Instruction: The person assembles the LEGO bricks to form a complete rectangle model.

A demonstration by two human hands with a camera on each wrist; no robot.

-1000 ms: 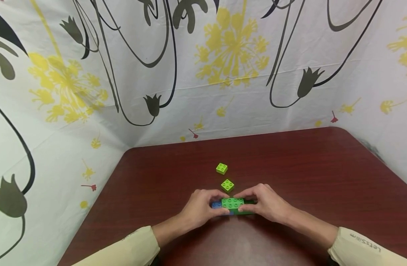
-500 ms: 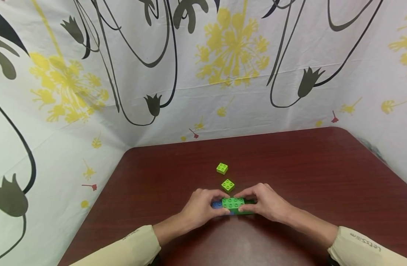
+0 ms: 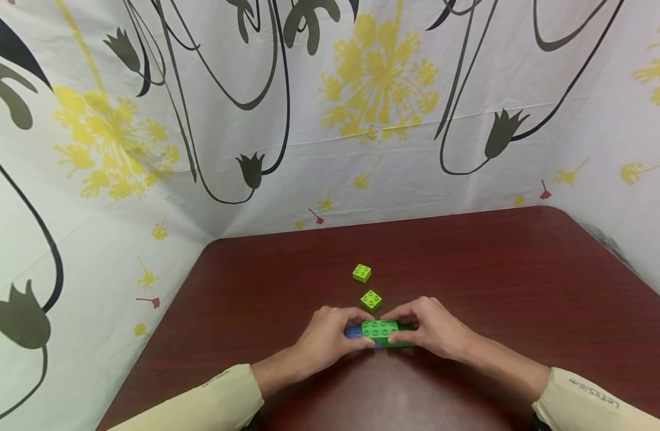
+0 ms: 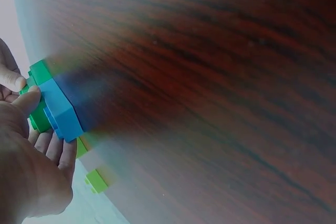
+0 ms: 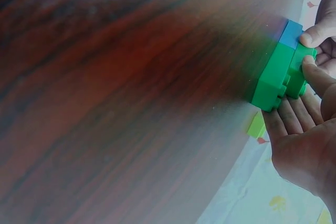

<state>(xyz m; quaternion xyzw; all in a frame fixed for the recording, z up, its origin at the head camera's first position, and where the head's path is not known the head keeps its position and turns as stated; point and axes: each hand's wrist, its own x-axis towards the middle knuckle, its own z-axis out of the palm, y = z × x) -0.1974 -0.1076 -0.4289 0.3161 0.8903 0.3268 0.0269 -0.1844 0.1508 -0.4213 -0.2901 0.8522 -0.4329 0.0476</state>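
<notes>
A bright green toy brick [image 3: 380,328] with studs on top sits across a blue brick [image 4: 64,109] and a darker green brick [image 5: 274,77], which lie end to end on the table. My left hand [image 3: 323,335] grips the left side of this stack, thumb at the near face and fingers behind. From the right, my right hand [image 3: 436,330] pinches the stack the same way. Both thumbs press close together on the upper brick's near side. The far fingertips are partly hidden behind the bricks in the wrist views.
Just beyond the stack lies a small lime brick [image 3: 371,300], with a second lime brick [image 3: 362,273] farther back. The dark red wooden table [image 3: 287,269] has rounded far corners. A white cloth [image 3: 308,120] with a flower print hangs behind it.
Both hands keep their hold on the brick stack, and the bricks stay in place. The head view has shifted very slightly.
</notes>
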